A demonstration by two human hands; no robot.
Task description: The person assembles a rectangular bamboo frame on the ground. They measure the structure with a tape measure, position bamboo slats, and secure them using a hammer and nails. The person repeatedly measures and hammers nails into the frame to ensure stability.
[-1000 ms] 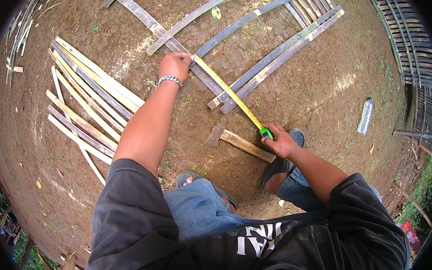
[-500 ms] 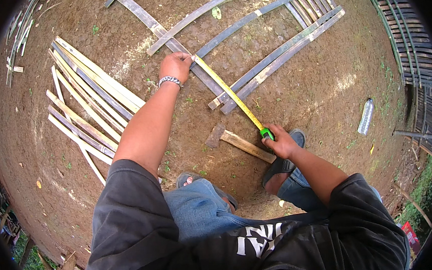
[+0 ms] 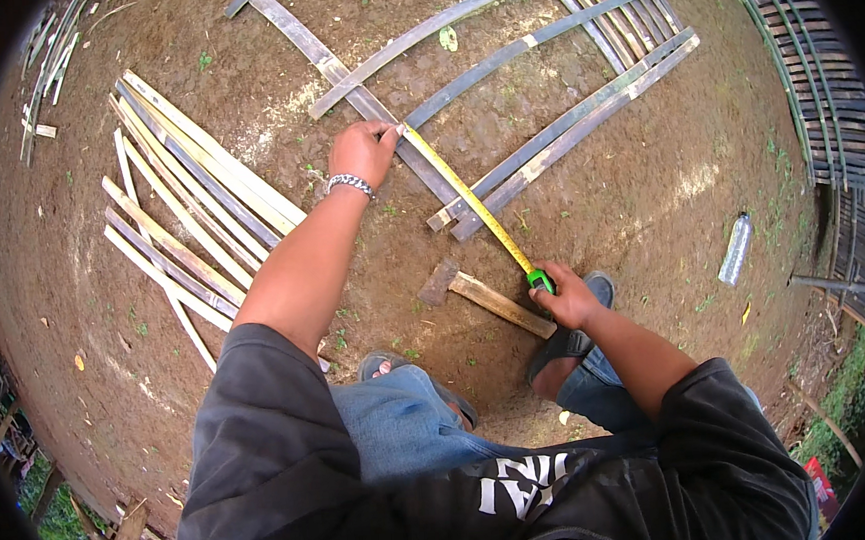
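- Tape measure (image 3: 468,207): yellow blade drawn out taut across the dirt, running from about 11 o'clock down to 4 o'clock. I see no shift from a second ago; the line has held in place, so I judge a reading is being taken and not a new length pulled.
- Left hand (image 3: 362,152): closed, pinching the blade's free end down at the end of a grey bamboo slat (image 3: 498,60), at 11 o'clock from the picture's centre. Beaded bracelet (image 3: 350,183) on the wrist.
- Right hand (image 3: 567,299): closed round the green tape case (image 3: 540,282), at 4 o'clock, just above a dark sandal (image 3: 568,336).
- Between the hands, under the blade: two long grey slats (image 3: 564,145) lying side by side, their near ends touching the tape.
- Hatchet (image 3: 485,298): wooden handle, dark head, flat on the ground just beside the right hand, at its 9 o'clock.
- Pale split strips (image 3: 187,207): a fanned pile well apart, at 9 o'clock.
- Plastic bottle (image 3: 735,249): lying at 3 o'clock.
- Slatted panel (image 3: 821,92): along the rim at 2 o'clock.
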